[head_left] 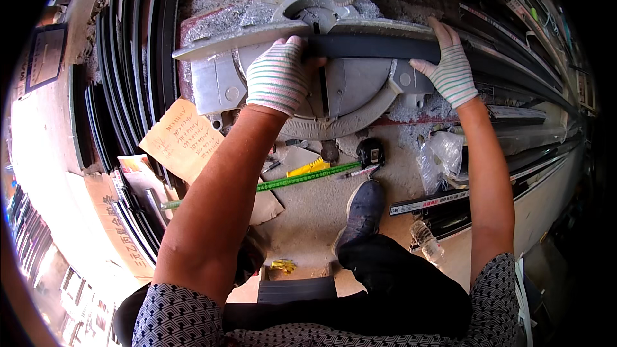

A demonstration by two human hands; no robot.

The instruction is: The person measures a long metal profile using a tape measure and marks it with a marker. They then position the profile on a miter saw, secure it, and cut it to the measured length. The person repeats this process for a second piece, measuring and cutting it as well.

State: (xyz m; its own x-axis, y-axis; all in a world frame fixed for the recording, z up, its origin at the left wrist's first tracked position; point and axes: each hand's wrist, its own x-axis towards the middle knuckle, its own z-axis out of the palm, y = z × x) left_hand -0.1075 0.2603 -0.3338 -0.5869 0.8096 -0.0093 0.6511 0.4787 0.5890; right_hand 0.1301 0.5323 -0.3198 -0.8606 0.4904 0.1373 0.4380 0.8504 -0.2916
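Left hand (276, 79) pinching the dark bar (373, 47), right hand (452, 74) spread, we're apparently steadying it against the fence (379, 26) beyond our fingers.

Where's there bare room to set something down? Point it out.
Bare floor lies between the green tape, dark shoe and cardboard scrap. The saw base shows a bare patch below the dark bar. Crowded: left, with dark profiles; right, with clear plastic and a labelled strip.
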